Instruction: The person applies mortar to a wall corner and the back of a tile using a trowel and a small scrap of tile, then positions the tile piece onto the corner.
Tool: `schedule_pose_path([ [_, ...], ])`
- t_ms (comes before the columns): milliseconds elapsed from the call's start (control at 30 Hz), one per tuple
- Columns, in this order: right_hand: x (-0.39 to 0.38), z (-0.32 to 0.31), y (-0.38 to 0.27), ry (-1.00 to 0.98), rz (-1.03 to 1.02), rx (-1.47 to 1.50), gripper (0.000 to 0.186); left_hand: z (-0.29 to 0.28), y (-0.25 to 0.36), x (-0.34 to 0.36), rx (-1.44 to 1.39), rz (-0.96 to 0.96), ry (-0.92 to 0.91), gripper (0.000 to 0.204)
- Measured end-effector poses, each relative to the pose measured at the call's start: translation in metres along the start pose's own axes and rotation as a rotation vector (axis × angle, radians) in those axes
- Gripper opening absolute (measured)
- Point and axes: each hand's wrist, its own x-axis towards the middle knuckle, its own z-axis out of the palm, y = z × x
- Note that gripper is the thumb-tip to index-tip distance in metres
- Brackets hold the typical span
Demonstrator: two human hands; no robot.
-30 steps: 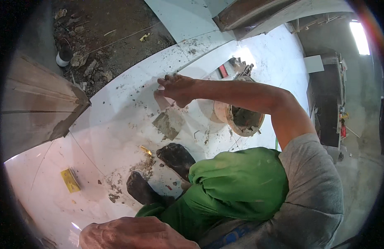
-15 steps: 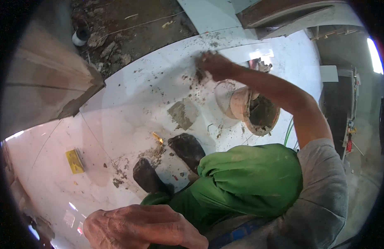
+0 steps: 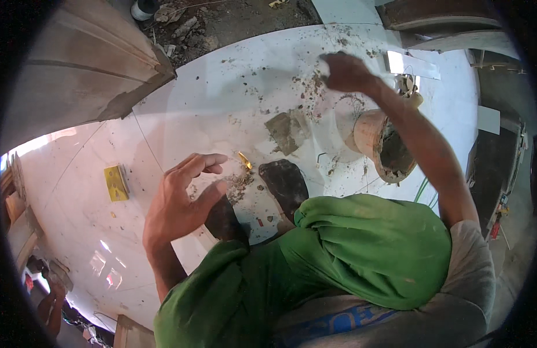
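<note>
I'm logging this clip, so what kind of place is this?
Probably a room under tiling or renovation: large glossy white floor tiles smeared with grey mortar patches, a mortar-caked round bucket, and rubble on bare ground beyond the tile edge.

The one camera sat on my head and looked steeply down past my green-trousered knees (image 3: 361,255) onto the white tiled floor (image 3: 181,122), close in, its fisheye rim bending every straight tile joint.
</note>
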Motion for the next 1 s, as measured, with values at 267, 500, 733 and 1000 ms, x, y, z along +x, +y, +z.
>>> schedule_pose_path([
  [267,-0.085,0.055,-0.099,-0.28,0.347,0.497,0.062,0.036,-0.069,-0.01,-0.066,-0.332,0.013,0.042],
  [500,-0.094,0.099,-0.142,0.195,0.415,0.572,0.058,0.06,-0.089,0.002,-0.054,-0.364,-0.024,0.036],
  [733,-0.08,0.069,-0.127,-0.15,0.231,1.282,0.019,0.055,-0.103,-0.008,-0.045,-0.327,0.098,0.035],
  [1000,-0.031,0.035,-0.16,-0.298,0.008,1.518,0.019,0.046,-0.109,-0.032,-0.101,-0.441,0.175,0.031],
])
